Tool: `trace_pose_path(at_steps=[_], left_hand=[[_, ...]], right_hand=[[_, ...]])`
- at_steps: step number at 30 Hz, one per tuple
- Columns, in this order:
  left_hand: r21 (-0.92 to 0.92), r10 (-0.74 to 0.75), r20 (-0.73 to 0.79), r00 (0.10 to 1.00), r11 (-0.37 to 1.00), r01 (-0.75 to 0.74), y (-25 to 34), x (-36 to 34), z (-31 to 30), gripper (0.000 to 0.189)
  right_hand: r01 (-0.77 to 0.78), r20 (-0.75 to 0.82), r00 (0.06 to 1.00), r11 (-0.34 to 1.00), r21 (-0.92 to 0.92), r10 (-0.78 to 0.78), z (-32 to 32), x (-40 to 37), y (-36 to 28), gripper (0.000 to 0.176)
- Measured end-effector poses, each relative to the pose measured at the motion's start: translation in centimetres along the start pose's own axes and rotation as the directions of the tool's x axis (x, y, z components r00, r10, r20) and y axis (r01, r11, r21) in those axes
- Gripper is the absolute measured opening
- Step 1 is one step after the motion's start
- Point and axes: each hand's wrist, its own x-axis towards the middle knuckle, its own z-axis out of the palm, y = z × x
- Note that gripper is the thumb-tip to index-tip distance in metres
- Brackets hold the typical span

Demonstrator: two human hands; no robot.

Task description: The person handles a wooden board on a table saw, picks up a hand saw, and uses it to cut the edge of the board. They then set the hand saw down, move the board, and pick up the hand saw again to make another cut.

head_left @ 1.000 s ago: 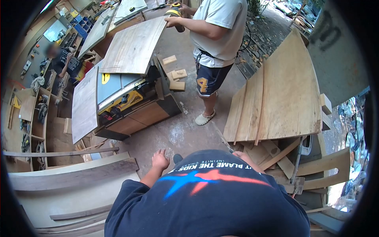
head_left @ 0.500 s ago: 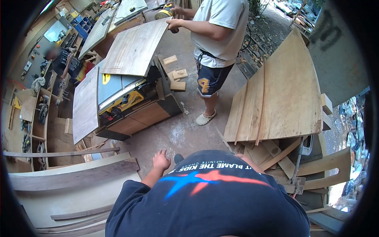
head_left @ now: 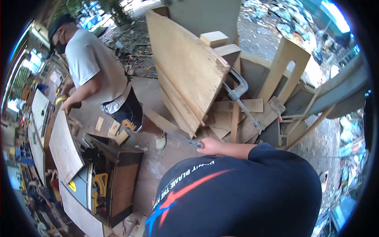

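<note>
My right hand (head_left: 210,146) reaches forward at the foot of a stack of large plywood boards (head_left: 185,67) that lean over a pile of wood offcuts (head_left: 227,118). Its fingers are curled around a small grey object (head_left: 195,143) whose shape I cannot make out. My left hand is out of sight behind my dark blue T-shirt (head_left: 237,193), which fills the lower middle of the view.
A metal bar clamp (head_left: 241,98) rests among the offcuts. On the left a person in a grey shirt (head_left: 92,67) holds a yellow tool (head_left: 60,101) at a wooden panel (head_left: 65,148) on a table saw (head_left: 98,185). Small wood blocks (head_left: 114,128) lie on the concrete floor.
The view has swung round to the right, so the plywood stack is now in the middle. My right hand has stretched out to its base, and my left hand has dropped out of sight.
</note>
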Motion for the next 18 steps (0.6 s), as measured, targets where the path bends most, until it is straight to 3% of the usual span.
trace_pose_path(at_steps=[3,12,17,18], left_hand=[[0.020,0.013,0.012,1.000,1.000,-0.013,0.2,1.0,-0.6,0.067],[0.130,0.107,0.110,0.988,0.984,-0.121,2.9,5.0,-3.0,0.066],[-0.346,0.227,0.220,0.949,0.928,-0.142,5.1,5.4,-3.3,0.070],[-0.431,0.283,0.215,0.935,0.886,-0.169,8.5,3.4,-5.9,0.067]], right_hand=[[-0.030,-0.114,0.993,0.994,0.109,0.043,-0.3,-1.2,-1.8,0.035],[-0.021,-0.324,0.943,0.985,0.172,0.077,-4.1,-3.6,-10.2,0.032],[0.010,-0.324,0.946,0.995,0.104,0.025,-3.7,-3.4,-12.3,0.029],[0.000,-0.302,0.953,0.998,0.067,0.020,-3.5,-3.2,-12.6,0.029]])
